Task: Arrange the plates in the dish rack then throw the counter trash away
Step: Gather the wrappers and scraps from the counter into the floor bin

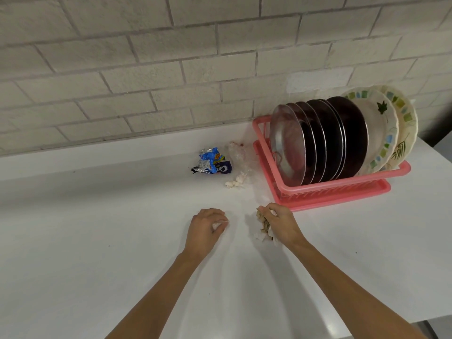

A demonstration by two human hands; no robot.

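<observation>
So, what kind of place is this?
Probably a home kitchen: a pink rack full of plates stands on a white counter, against a brick-patterned wall.

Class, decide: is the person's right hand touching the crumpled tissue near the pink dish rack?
Touching. The head view shows the right hand with its fingers curled round the crumpled tissue, gripping it above the counter.

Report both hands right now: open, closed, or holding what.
Left hand: closed, gripping a small white tissue wad.
Right hand: closed, gripping a crumpled stained napkin.
</observation>
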